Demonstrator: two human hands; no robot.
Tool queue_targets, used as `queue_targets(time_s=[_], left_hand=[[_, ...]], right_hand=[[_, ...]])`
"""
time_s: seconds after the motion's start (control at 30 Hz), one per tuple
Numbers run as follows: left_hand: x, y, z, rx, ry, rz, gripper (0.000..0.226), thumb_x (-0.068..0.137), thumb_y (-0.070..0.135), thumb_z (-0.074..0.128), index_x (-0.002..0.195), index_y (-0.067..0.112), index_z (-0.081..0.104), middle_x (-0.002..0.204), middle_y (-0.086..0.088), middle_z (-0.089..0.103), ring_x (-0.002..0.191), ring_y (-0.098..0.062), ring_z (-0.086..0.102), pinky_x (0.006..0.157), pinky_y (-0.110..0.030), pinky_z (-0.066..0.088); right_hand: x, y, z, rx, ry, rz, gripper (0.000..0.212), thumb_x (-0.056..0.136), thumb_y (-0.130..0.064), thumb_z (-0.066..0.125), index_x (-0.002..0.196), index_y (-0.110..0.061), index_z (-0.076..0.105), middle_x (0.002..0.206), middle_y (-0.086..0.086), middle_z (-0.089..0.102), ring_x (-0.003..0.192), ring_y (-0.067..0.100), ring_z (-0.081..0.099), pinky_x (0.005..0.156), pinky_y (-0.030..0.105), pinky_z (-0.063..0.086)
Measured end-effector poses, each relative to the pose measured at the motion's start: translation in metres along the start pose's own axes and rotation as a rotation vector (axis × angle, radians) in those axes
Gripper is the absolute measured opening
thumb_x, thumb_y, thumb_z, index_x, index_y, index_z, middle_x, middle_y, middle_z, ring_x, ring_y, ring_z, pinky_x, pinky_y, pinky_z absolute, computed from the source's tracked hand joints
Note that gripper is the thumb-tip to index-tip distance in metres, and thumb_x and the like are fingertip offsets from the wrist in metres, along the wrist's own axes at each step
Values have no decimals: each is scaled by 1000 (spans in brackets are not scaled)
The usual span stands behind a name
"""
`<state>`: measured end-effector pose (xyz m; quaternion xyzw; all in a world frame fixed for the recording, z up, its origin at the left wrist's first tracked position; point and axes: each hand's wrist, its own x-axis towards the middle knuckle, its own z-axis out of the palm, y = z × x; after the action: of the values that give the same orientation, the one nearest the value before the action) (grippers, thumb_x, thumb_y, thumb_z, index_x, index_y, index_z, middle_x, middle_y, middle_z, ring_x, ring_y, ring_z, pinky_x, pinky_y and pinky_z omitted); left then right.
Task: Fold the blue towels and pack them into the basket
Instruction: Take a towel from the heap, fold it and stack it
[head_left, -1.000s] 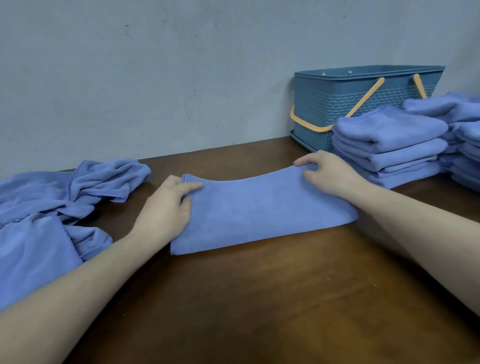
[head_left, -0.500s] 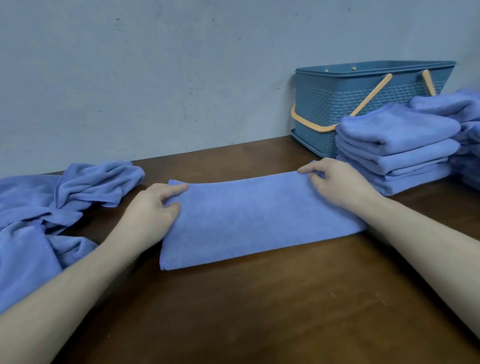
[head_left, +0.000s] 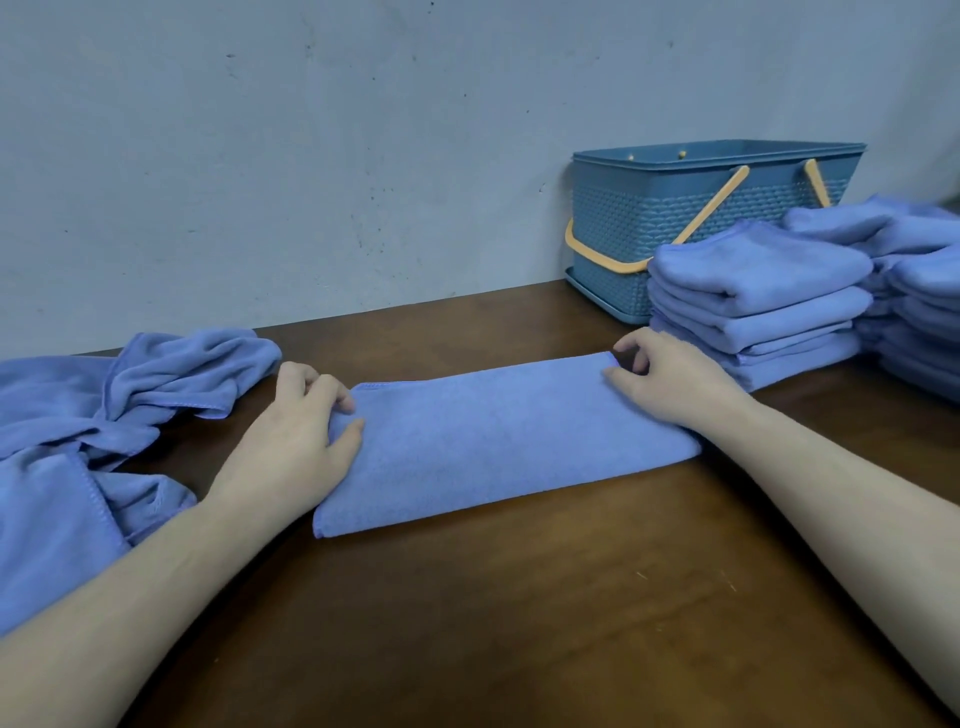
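Flattening out now, the towel lies as a long strip across the tabletop, its sag of a second ago gone. Left hand pinches the near-left end, right hand pinches the far-right corner, both well apart. Looks ready for the next fold. Folded towels are stacked just before the basket; an unfolded heap waits at left.
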<state>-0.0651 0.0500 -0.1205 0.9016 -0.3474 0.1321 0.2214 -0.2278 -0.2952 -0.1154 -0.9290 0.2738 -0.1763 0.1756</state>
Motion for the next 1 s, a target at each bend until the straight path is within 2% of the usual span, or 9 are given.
queue_targets(time_s=[0.13,0.23,0.37,0.5,0.57,0.7,0.77,0.87,1.0], left_hand=[[-1,5,-5,-52,129,139,20,91,34,66,77,27,54,86,8,49,71,-8,48,63,-25,37],[-5,11,-6,-195,153,235,27,95,33,62,70,27,52,73,9,52,73,-10,50,64,-24,38],[-11,15,2,-219,25,329,30,92,52,50,68,33,52,81,12,55,75,-12,53,67,-19,39],[-9,16,3,-228,10,344,35,95,36,63,65,40,44,84,17,56,76,-13,53,66,-19,38],[-9,16,3,-238,8,334,35,95,35,62,65,39,45,80,16,56,77,-13,54,68,-21,41],[-9,16,3,-259,0,317,33,96,32,62,66,35,49,70,14,55,77,-13,55,71,-25,43],[-9,16,3,-266,-9,306,27,96,32,61,69,33,53,72,13,56,78,-12,54,70,-24,42],[-8,16,1,-324,26,262,18,95,25,60,79,33,58,78,12,57,81,-10,54,70,-18,38],[-11,31,-12,-577,153,121,14,96,18,59,98,32,60,90,13,62,79,-7,56,69,-12,42]], right_hand=[[-12,5,-12,77,-24,138,30,89,-56,64,90,-25,63,81,-15,60,86,12,59,76,34,48],[-22,6,-19,141,-79,228,47,85,-66,64,79,-20,66,83,-13,66,88,13,63,81,34,50],[-34,-3,-27,264,-185,297,56,76,-68,73,76,-13,64,81,2,63,79,21,60,72,32,42],[-42,-11,-35,278,-280,286,44,78,-51,80,69,-15,57,73,2,56,68,15,51,64,27,36],[-41,-16,-36,315,-265,263,37,82,-42,79,72,-15,57,76,2,58,70,14,52,65,27,36],[-43,-32,-39,538,-261,259,21,88,-32,75,88,-14,63,90,11,67,83,26,60,77,41,46],[-43,-45,-40,684,-329,273,16,91,-25,70,99,-13,63,92,11,64,84,27,57,73,38,44],[-39,-70,-36,819,-378,247,18,92,-15,66,109,-12,60,96,11,61,88,25,56,78,40,45],[-31,-106,-24,945,-317,170,25,90,-8,67,114,-12,60,103,11,62,89,21,60,78,39,45]])
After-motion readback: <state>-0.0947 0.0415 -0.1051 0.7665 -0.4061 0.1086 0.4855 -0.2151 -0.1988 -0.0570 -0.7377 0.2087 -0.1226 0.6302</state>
